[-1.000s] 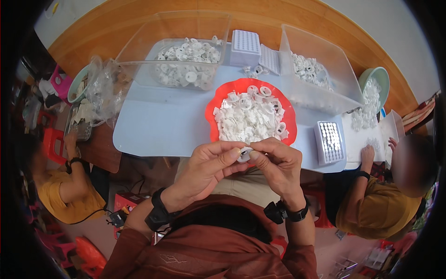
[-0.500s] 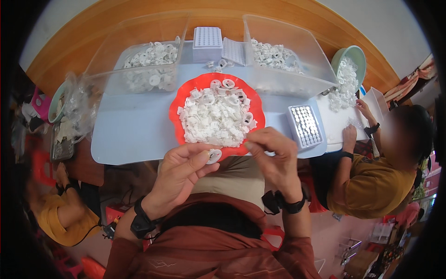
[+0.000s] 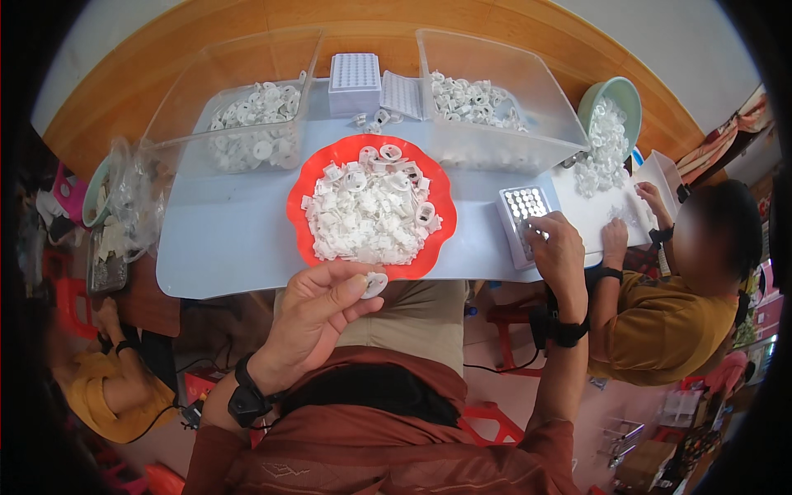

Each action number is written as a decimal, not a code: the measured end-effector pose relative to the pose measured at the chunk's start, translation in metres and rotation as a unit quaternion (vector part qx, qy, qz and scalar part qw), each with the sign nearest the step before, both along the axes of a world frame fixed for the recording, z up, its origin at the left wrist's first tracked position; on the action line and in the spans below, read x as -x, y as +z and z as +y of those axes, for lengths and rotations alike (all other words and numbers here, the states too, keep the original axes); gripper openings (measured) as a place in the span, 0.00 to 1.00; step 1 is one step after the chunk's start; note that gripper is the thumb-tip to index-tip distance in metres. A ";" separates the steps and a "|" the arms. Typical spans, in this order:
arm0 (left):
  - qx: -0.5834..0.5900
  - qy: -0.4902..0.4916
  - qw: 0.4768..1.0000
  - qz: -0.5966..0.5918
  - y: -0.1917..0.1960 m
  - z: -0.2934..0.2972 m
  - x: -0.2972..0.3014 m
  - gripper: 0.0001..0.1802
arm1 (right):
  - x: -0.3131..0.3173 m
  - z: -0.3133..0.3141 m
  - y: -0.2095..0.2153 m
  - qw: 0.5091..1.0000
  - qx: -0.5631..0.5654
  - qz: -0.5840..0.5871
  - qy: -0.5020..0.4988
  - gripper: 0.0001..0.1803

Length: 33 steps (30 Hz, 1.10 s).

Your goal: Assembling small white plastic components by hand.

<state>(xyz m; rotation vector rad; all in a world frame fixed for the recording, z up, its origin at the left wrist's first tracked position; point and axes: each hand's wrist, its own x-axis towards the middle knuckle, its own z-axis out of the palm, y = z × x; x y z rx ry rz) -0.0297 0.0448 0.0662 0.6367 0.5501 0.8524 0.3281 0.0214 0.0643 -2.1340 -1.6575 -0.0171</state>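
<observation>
Pinched between thumb and fingers of my left hand (image 3: pixel 318 312) is a small round white plastic part (image 3: pixel 375 285), held just in front of the table edge. My right hand (image 3: pixel 563 260) is over a white tray (image 3: pixel 509 238) filled with rows of shiny round silver pieces (image 3: pixel 521 199). Its thumb and index finger come together at the tray; whatever is between them is too small to make out. A wavy-rimmed red dish (image 3: pixel 297 227) lies between my hands, farther back, heaped with small white plastic parts (image 3: pixel 363 216).
Two clear bins (image 3: pixel 186 128) (image 3: pixel 511 153) of white parts stand at the back, with a pale block (image 3: pixel 355 87) full of holes between them. At right, a green bowl (image 3: pixel 631 111) spills clear pieces near a co-worker (image 3: pixel 660 322). Another person (image 3: pixel 115 379) sits left.
My right hand has moved right, from the front edge of the red dish to the tray of silver pieces. My left hand keeps hold of the white part, nearly still.
</observation>
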 end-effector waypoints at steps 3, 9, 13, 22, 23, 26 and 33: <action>-0.003 -0.004 1.000 -0.001 -0.001 0.000 0.000 0.11 | 0.000 0.002 -0.003 1.000 0.002 -0.025 -0.012 0.09; -0.002 -0.007 1.000 0.004 0.000 0.002 -0.002 0.11 | 0.000 0.006 -0.011 0.999 -0.022 -0.035 -0.013 0.07; 0.006 -0.001 1.000 0.012 0.001 0.002 -0.005 0.11 | 0.003 0.006 -0.016 0.998 -0.029 -0.060 -0.005 0.05; 0.013 -0.001 1.000 0.000 0.004 0.002 -0.003 0.11 | 0.006 -0.003 -0.017 0.991 -0.074 -0.109 -0.014 0.04; 0.017 0.001 1.000 -0.003 0.002 0.003 -0.002 0.12 | 0.009 -0.004 -0.015 0.989 -0.094 -0.108 -0.020 0.04; 0.027 0.004 1.000 -0.011 0.000 0.005 -0.002 0.12 | 0.012 -0.011 -0.013 0.989 -0.134 -0.058 -0.024 0.04; 0.043 0.006 0.999 -0.025 0.002 0.005 -0.004 0.13 | 0.021 -0.023 -0.009 0.923 -0.209 0.320 0.049 0.06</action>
